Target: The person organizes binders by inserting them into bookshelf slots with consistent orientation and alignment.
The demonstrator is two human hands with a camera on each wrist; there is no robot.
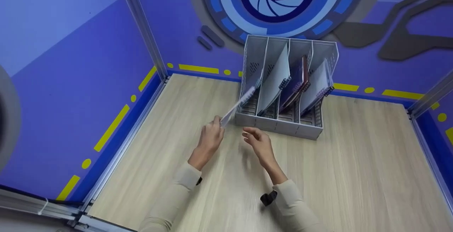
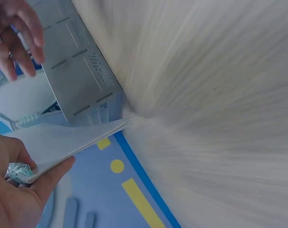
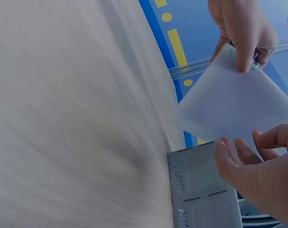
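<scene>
My left hand (image 1: 211,135) pinches a white spiral-bound notebook (image 3: 232,102) by its corner, thumb on one side and fingers on the other. In the head view the notebook slants up and to the right, before the leftmost compartment of a grey file rack (image 1: 279,126). Its coil (image 2: 20,172) shows beside my left thumb in the left wrist view. Near the rack's front wall my right hand (image 1: 260,144) hovers with loosely bent fingers, holding nothing; a gap separates it from the notebook in the head view.
The rack's other compartments hold a white notebook (image 1: 277,78), dark-covered notebooks (image 1: 294,83) and another pale notebook (image 1: 315,85). Behind the rack rises a blue patterned wall (image 1: 170,30). A metal frame rail (image 1: 124,136) edges the wooden table (image 1: 368,168) on the left.
</scene>
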